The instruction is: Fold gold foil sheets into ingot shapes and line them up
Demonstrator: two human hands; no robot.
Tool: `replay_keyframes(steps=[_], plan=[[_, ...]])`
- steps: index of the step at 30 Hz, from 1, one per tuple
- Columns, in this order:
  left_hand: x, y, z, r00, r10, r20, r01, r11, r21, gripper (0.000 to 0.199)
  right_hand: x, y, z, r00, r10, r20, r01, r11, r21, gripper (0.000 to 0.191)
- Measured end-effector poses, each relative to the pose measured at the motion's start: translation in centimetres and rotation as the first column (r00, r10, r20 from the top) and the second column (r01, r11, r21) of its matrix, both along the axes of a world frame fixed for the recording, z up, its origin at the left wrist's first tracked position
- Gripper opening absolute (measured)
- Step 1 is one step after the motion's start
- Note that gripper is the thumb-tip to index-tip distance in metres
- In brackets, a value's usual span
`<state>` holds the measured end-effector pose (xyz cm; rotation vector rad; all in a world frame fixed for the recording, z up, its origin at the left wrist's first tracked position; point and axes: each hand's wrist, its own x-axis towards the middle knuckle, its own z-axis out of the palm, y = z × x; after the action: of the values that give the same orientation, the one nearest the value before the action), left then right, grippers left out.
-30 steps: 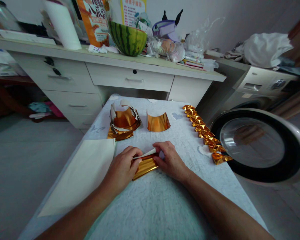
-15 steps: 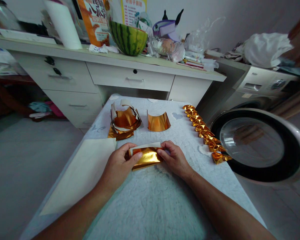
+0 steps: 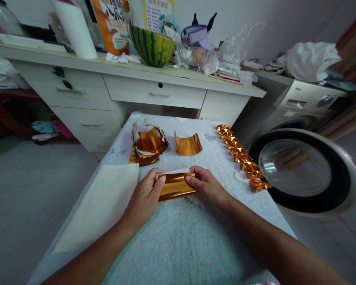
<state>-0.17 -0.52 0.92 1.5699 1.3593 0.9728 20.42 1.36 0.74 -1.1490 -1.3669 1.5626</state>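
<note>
Between my two hands is a sheet of gold foil paper (image 3: 177, 187), folded over so that a pale strip shows along its far edge. My left hand (image 3: 150, 188) pinches its left end, thumb on top and fingers behind. At the other end my right hand (image 3: 206, 183) grips it the same way. Beyond them a single curved gold sheet (image 3: 188, 145) stands on the table, and to its left lies a loose stack of curled gold sheets (image 3: 150, 142). Folded gold foil pieces (image 3: 240, 152) run in a row along the right edge.
A pale flat sheet (image 3: 101, 206) lies on the left of the cloth-covered table (image 3: 178, 245). Behind stands a white desk (image 3: 154, 89) carrying a cut watermelon (image 3: 152, 45) and clutter. To the right, the washing machine door (image 3: 302, 170) hangs open beside the table.
The gold sheet's near flap now lies flatter and more even across its width. My left thumb has moved up towards the far edge; my right hand has barely shifted.
</note>
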Motion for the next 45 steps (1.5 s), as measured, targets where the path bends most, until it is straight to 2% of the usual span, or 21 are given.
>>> replay_keyframes(steps=[3, 6, 9, 12, 16, 19, 23, 32, 38, 45], plan=[[0.0, -0.1, 0.0, 0.998, 0.010, 0.056, -0.010, 1.000, -0.005, 0.020, -0.5, 0.0, 0.5, 0.997, -0.019, -0.078, 0.013, 0.997, -0.075, 0.039], [0.1, -0.1, -0.4, 0.971, 0.023, 0.238, -0.011, 0.999, -0.053, 0.022, -1.0, 0.0, 0.2, 0.993, -0.081, -0.090, 0.075, 0.995, -0.068, 0.039], [0.2, 0.0, -0.7, 0.908, 0.079, 0.411, -0.013, 0.987, -0.160, 0.034, -1.2, -0.1, -0.7, 0.987, -0.153, -0.054, 0.152, 0.988, -0.023, 0.039], [0.3, 0.1, -0.7, 0.882, 0.096, 0.461, 0.013, 0.974, -0.228, 0.038, -1.1, -0.1, -1.3, 0.978, -0.206, 0.017, 0.204, 0.976, 0.079, 0.039], [0.3, 0.2, -0.4, 0.918, 0.017, 0.397, 0.083, 0.969, -0.234, 0.026, -0.9, -0.2, -1.3, 0.973, -0.229, 0.028, 0.222, 0.963, 0.153, 0.040], [0.2, 0.2, -0.6, 0.955, 0.013, 0.295, 0.045, 0.981, -0.190, 0.024, -0.8, -0.5, -0.9, 0.979, -0.204, -0.026, 0.206, 0.971, 0.124, 0.039], [0.0, 0.1, -0.9, 0.979, -0.009, 0.205, 0.031, 0.994, -0.107, 0.023, -0.9, -1.0, -0.4, 0.980, -0.106, -0.166, 0.116, 0.992, 0.054, 0.034], [0.1, -0.3, -0.2, 0.989, -0.012, 0.145, 0.025, 0.996, -0.090, 0.024, -0.7, -1.0, -0.7, 0.983, -0.100, -0.151, 0.103, 0.995, 0.006, 0.033], [0.1, -0.5, -0.4, 0.990, -0.005, 0.138, 0.018, 0.995, -0.098, 0.026, -0.8, -1.0, -0.9, 0.981, -0.126, -0.150, 0.122, 0.992, -0.032, 0.035], [-0.1, -0.4, 0.2, 0.976, 0.006, 0.218, 0.017, 0.995, -0.103, 0.026, -0.7, -1.1, -0.9, 0.986, -0.096, -0.134, 0.098, 0.995, 0.010, 0.033]])
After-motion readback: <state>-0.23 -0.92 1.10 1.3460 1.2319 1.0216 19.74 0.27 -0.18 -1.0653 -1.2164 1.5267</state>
